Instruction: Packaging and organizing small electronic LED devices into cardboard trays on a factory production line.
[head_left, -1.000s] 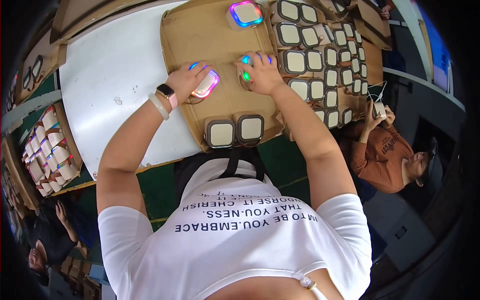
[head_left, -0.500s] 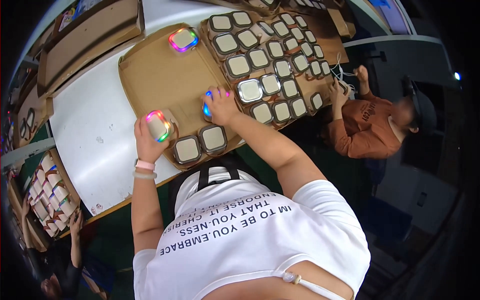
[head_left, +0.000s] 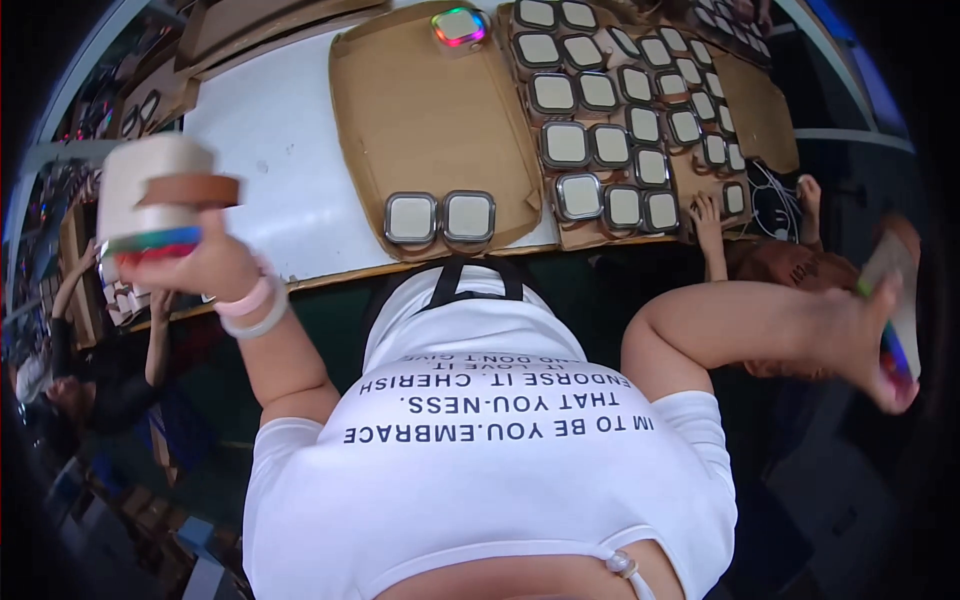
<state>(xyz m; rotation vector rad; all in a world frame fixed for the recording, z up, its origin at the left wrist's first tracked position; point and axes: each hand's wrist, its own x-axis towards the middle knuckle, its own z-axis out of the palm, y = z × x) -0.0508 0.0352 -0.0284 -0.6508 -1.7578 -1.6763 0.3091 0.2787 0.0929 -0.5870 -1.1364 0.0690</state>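
Note:
My left hand (head_left: 228, 268) is raised at the left, closed round a cream box-shaped device (head_left: 150, 168) with a brown strap and a glowing coloured rim. Far out to the right, my right hand (head_left: 852, 335) grips a similar lit device (head_left: 903, 268), blurred by motion. Both are held up, apart from the table. In the shallow cardboard tray (head_left: 430, 130) before me, one device with a glowing rim (head_left: 460, 27) stands at the far edge. Two unlit square-topped devices (head_left: 411, 219) sit side by side at its near edge.
A second cardboard tray (head_left: 700, 185) on the right holds several unlit devices in rows. Beyond it, a person's hand (head_left: 706, 215) rests near white cables (head_left: 770, 195). Another person's arm (head_left: 158, 335) shows at the left, past the white tabletop (head_left: 262, 150).
Both hands have lifted a lit device each out of the tray and swung wide apart, left hand leftward, right hand far right. The head view has shifted, so the table sits higher.

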